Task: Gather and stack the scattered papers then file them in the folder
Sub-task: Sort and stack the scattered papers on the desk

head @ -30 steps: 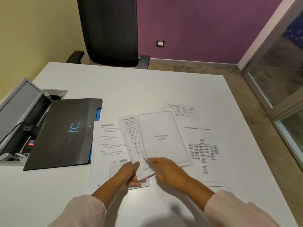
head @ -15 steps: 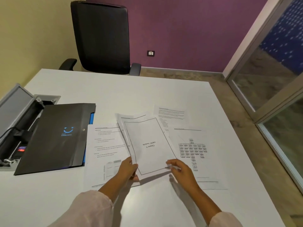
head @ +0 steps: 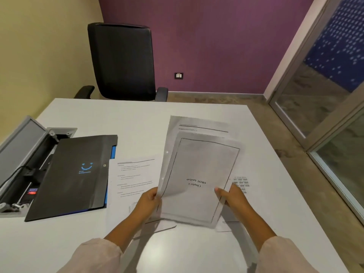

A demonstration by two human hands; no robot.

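Head camera, looking down: the left hand (head: 148, 200) pinched the left edge of a small sheaf of white printed sheets (head: 199, 180), fingers curled round the margin near its lower corner, while the right hand (head: 233, 198) gripped the opposite edge, thumb lying on the top page. The sheaf was raised off the white rectangular table (head: 137, 119) and tilted up toward the camera, its front page bearing a ruled border and an upside-down heading that read "SWOT Analysis". At least one more page stood behind it, offset higher and to the left, with punch holes along its left margin; how many sheets the hands held in all was hard to judge. Just left of the left hand a white page of typed paragraphs (head: 134, 176) lay flat on the table. Beside the right hand a white sheet with a printed box chart (head: 241, 182) peeked out from behind the held pages. Further left lay the flat black document folder with a blue smile logo (head: 76, 174), closed, a blue edge showing along its right side, partly overlapping an open grey cable hatch (head: 21, 154) sunk into the tabletop. A black mesh office chair (head: 122, 62) stood at the far side of the table, before a purple wall (head: 216, 40).
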